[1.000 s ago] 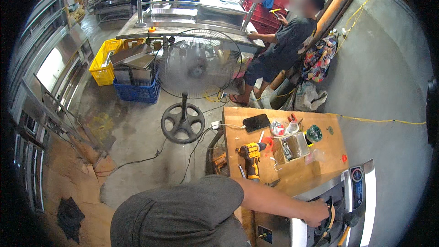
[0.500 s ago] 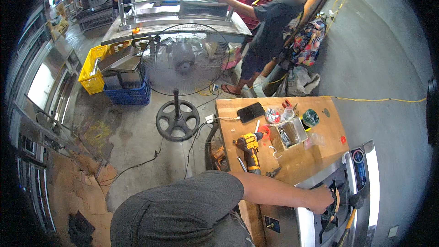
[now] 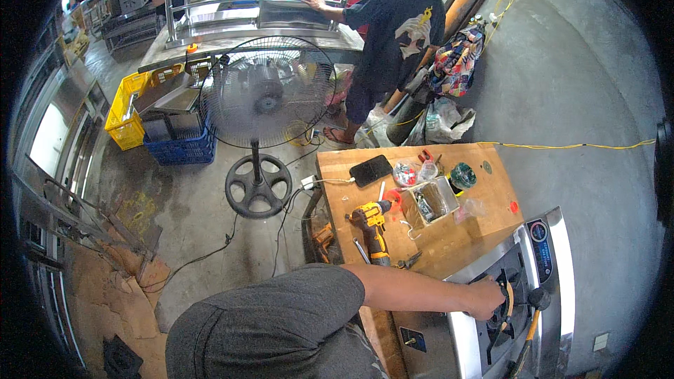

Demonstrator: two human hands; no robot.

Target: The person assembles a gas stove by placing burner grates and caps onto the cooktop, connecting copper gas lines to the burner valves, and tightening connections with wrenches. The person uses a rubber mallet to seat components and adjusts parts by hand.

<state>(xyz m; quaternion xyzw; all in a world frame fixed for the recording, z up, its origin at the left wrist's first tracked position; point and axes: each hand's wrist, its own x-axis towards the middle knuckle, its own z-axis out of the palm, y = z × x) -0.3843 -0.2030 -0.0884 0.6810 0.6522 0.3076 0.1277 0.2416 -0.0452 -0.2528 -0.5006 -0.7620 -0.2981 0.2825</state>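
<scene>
My left hand (image 3: 486,298) reaches across from the lower left and is closed over the burner of a steel gas stove (image 3: 460,330). Its fingertips are at the black pan support (image 3: 516,275), and what they grip is hidden. Against the fingers stands a curved tan strip (image 3: 510,302), its kind unclear. Just right of it, a mallet (image 3: 538,300) with a black head and orange handle slants down over the stove top. My right hand does not show.
A wooden bench (image 3: 449,256) holds a yellow cordless drill (image 3: 370,221), a phone (image 3: 371,170) and a box of small parts (image 3: 435,200). Beyond stand a pedestal fan (image 3: 267,102), blue crate (image 3: 179,149), yellow crate (image 3: 125,119) and a person (image 3: 393,35) touching a steel frame.
The whole view has shifted slightly, so things sit a little further left. The person across has turned their back more towards me. My left hand stays at the burner.
</scene>
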